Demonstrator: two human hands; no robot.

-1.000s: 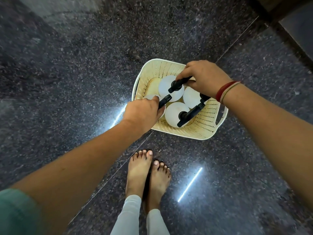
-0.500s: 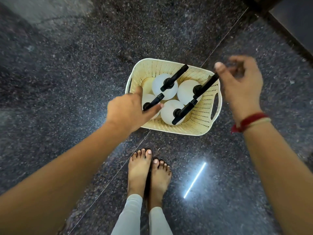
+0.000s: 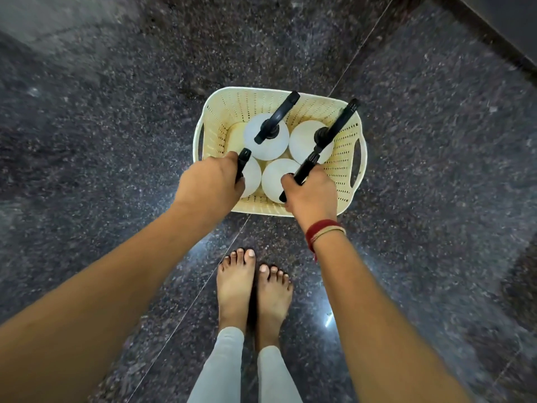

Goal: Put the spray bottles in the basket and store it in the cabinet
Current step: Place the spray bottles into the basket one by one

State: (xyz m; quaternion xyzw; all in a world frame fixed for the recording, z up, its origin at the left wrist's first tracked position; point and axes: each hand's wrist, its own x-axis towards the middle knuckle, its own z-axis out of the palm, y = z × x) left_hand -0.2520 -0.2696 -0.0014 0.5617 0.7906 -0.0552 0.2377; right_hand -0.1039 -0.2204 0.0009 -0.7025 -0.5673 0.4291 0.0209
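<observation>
A cream perforated basket (image 3: 345, 181) stands on the dark granite floor and holds several white spray bottles with black spray heads. My left hand (image 3: 207, 184) is closed on the black head of the near-left bottle (image 3: 252, 177). My right hand (image 3: 312, 193) grips the black head of the near-right bottle (image 3: 274, 177). Two more bottles stand upright behind them, the far-left bottle (image 3: 266, 141) and the far-right bottle (image 3: 305, 139), neither touched by a hand.
My bare feet (image 3: 252, 289) stand just in front of the basket. A dark raised edge (image 3: 494, 24) runs across the top right corner. Speckled granite floor (image 3: 101, 141) surrounds the basket on all sides.
My right hand has come from the basket's right side to its near edge and closed on the near-right bottle's head. My left hand stays on the near-left bottle.
</observation>
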